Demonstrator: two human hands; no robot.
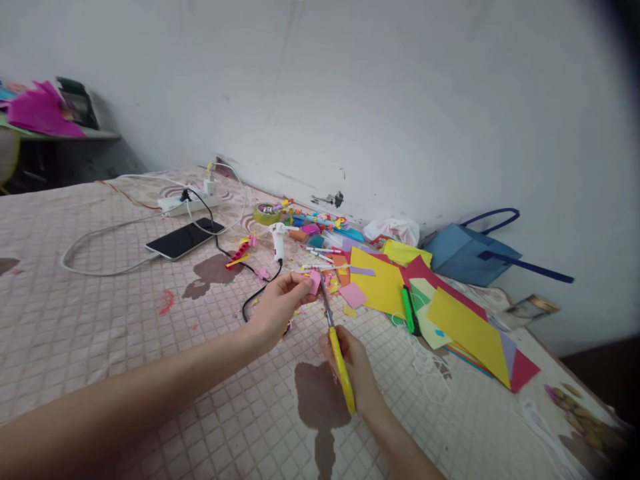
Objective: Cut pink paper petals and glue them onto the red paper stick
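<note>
Between the thumb and fingers of my left hand (280, 301) is a small piece of pink paper (315, 282). My right hand (353, 363) grips a pair of scissors (340, 367) by its yellow handles. Their metal blades point away from me and lie right beside the pink piece; I cannot tell whether they touch it. Just past the blades rests a larger pink paper square (353, 295), with small yellow scraps (349, 311) around it. A white glue gun (278, 241) stands beyond my left hand, its black cord running behind the wrist.
Yellow sheets (465, 330) and other coloured papers lie on the right with a green cutter (411, 310) and white string (427, 367). A blue bag (465, 253) leans by the wall. On the left are a tablet-like device (185, 239), a power strip (175, 204) and loose cables.
</note>
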